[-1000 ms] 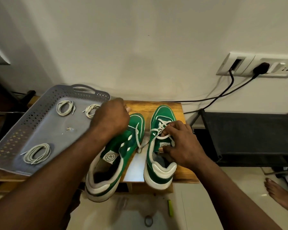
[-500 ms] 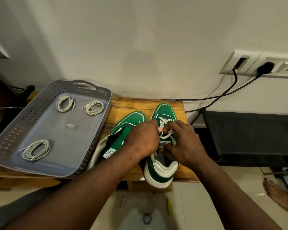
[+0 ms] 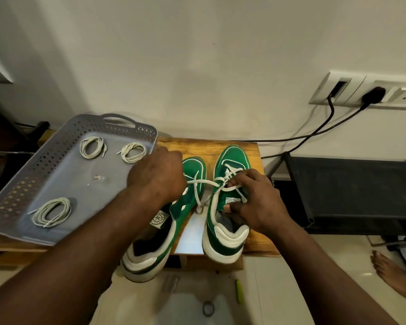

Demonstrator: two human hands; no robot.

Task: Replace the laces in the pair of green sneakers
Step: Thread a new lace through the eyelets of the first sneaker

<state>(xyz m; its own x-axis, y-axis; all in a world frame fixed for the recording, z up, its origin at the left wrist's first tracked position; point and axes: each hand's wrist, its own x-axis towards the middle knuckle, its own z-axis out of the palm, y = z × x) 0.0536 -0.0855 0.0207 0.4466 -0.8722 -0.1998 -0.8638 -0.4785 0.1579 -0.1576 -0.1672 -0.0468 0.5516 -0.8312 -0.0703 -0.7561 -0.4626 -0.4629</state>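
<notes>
The left hand, closed around a white lace, holds it taut sideways from the right hand, which clamps the laced sneaker at its eyelets (probably so the shoe does not shift); both sneakers lie lengthwise on the bench, toes away from the person; the other sneaker sits under the left wrist; coiled laces wait in the tray beyond that hand.

Wall socket, black cables, dark stand
</notes>
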